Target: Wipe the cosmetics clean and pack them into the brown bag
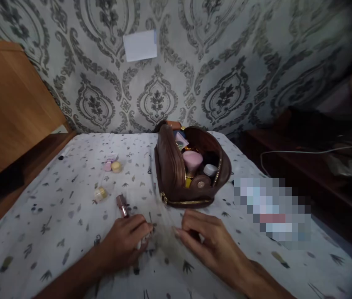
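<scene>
My left hand [129,238] is closed low over the patterned cloth, its fingers curled round something small and pale that I cannot make out. Just beyond its knuckles lies a dark pink tube with a shiny end [121,205]. My right hand [202,236] has its fingers bent, thumb and fingertips apart, near the front of a brown bag [171,166]; nothing shows in it. The bag stands unzipped, with a pink item [192,159] and a white item [210,169] inside. A small clear and gold jar [100,193] lies left of the tube.
A yellow-lidded jar [116,167] and a pink round piece [108,166] sit further back on the left. A blurred-out packet [272,211] is on the right, near a white cable [306,151]. A wooden panel [14,104] borders the left. White paper [140,45] is on the wall.
</scene>
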{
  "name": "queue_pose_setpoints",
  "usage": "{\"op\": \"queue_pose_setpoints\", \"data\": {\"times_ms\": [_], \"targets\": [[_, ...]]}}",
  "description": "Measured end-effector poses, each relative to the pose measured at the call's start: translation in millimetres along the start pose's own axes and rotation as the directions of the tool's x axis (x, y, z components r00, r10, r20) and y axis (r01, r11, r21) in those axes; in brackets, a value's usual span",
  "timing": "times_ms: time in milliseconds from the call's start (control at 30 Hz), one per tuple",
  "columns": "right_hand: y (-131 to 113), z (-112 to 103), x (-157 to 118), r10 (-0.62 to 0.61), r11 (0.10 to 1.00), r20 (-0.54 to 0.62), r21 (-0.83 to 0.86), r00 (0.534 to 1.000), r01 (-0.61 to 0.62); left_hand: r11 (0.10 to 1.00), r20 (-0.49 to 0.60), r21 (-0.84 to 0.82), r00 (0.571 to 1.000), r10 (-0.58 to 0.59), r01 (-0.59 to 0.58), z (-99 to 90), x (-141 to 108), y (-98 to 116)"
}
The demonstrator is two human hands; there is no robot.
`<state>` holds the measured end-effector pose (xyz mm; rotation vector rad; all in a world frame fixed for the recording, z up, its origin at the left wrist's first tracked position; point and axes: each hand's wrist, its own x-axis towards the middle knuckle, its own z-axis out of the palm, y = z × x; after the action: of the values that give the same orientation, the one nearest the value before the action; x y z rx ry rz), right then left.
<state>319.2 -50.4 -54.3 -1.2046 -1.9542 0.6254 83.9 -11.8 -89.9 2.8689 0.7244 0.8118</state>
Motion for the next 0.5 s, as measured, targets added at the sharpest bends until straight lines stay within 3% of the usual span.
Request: {"op": "queue_pose_setpoints", "data": {"times_ms": [133, 267, 367, 433, 500], "targets": [[-7, 30, 13, 0.15, 0.956, 0.066, 0.246, 0.986, -0.162, 0.999, -0.034, 0.032, 0.999, 0.016, -0.015, -1.8, -1, 1], [-8, 59, 28, 0.365, 0.724, 0.162, 0.57, 0.917, -0.389, 0.999, -0.074, -0.019, 0.997, -0.029, 0.028, -5.3, -1, -1], [-4, 78, 35, 0.459, 0.582, 0.125, 0.706, 0.88, -0.404, 0.974, -0.151, -0.123, 0.966, -0.209, 0.192, -16.8, 2, -13], [0, 87, 35, 0.476, 0.584, 0.076, 0.717, 0.876, -0.38, 0.906, -0.195, -0.178, 0.889, -0.414, 0.383, -30.9, 5, -29], [4, 93, 32, 0.467, 0.626, 0.032, 0.694, 0.884, -0.356, 0.787, -0.272, -0.242, 0.739, -0.616, 0.567, -47.8, 7, -51]]}}
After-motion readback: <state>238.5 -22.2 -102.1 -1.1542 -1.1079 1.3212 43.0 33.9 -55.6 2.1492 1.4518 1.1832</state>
